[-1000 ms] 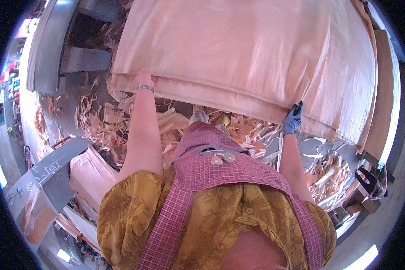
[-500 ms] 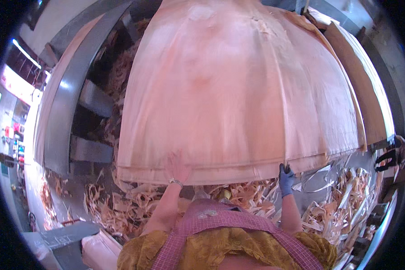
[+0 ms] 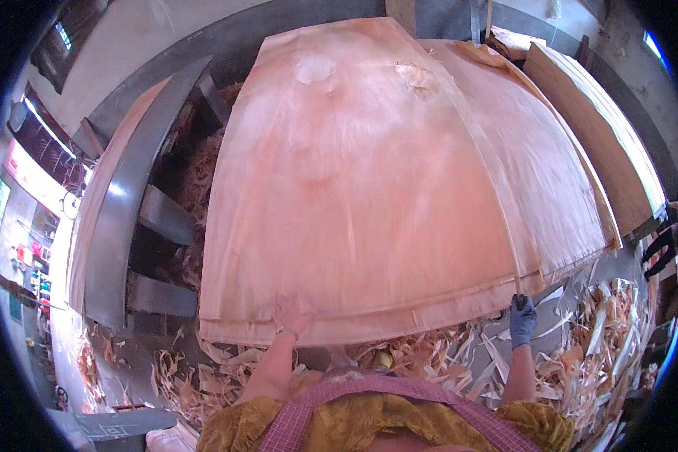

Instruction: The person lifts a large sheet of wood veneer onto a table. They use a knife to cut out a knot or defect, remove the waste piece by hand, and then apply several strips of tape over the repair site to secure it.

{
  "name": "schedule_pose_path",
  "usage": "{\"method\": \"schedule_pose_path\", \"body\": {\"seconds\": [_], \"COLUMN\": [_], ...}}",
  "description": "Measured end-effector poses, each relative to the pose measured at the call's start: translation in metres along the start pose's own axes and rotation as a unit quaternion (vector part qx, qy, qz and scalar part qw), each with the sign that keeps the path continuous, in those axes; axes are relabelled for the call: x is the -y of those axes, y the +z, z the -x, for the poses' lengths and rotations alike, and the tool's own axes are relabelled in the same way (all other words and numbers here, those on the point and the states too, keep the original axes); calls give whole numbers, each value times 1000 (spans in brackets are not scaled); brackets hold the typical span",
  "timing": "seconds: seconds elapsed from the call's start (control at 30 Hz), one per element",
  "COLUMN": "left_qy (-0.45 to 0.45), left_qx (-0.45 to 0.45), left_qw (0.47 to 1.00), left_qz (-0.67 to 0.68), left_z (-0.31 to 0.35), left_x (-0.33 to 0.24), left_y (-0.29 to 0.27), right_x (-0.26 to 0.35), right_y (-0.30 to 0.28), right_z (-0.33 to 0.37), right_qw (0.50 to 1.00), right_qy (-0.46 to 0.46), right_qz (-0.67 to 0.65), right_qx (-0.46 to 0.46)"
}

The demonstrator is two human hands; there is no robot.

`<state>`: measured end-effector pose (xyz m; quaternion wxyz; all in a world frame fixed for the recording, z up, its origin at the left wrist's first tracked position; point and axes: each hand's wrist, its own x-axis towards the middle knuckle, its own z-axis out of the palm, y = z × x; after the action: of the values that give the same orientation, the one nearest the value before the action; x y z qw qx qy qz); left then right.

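Observation:
A large sheet of pinkish-tan wood veneer (image 3: 339,188) lies over a stack of similar sheets, its front edge toward me. My left hand (image 3: 291,315), bare with a band at the wrist, rests flat on the veneer near that front edge, fingers spread. In a grey-blue glove with dark fingertips, my right hand (image 3: 522,322) is closed at the sheet's front right corner. Its thumb and fingers are partly hidden there. Another sheet's edge (image 3: 399,325) juts out below the top one. Two torn or patched spots show toward the far end.
Curled veneer scraps (image 3: 580,339) litter the floor in front and to the right. On the left stands a grey metal frame (image 3: 120,196) with crossbars. More stacked sheets (image 3: 595,135) lean at the far right. A grey surface (image 3: 117,423) juts in at lower left.
The view has tilted up, so the veneer's far edge now shows. My right hand sits farther right, wider apart from my left. The left hand still lies flat near the front edge.

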<state>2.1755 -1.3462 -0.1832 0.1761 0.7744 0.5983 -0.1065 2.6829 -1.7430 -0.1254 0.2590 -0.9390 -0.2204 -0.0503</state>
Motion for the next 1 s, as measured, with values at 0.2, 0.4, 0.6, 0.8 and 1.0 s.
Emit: {"method": "schedule_pose_path", "body": {"seconds": [0.2,0.4,0.6,0.8,1.0], "left_qy": [14,2,3,24,-13], "left_qx": [13,30,48,40,42], "left_qw": [1000,999,999,999,999], "left_qz": [-12,-12,1,-18,10], "left_z": [-12,-15,-19,-24,-16], "left_x": [13,21,0,28,8], "left_y": [20,26,16,31,11], "right_x": [-34,-81,-101,-78,30], "right_y": [-28,-48,-100,-65,0], "right_z": [-63,-132,-162,-142,-117], "right_qw": [996,988,976,976,988], "right_qy": [-22,-70,-48,-43,-83], "right_qz": [90,132,189,209,118], "right_qx": [0,-40,-95,-49,-48]}}
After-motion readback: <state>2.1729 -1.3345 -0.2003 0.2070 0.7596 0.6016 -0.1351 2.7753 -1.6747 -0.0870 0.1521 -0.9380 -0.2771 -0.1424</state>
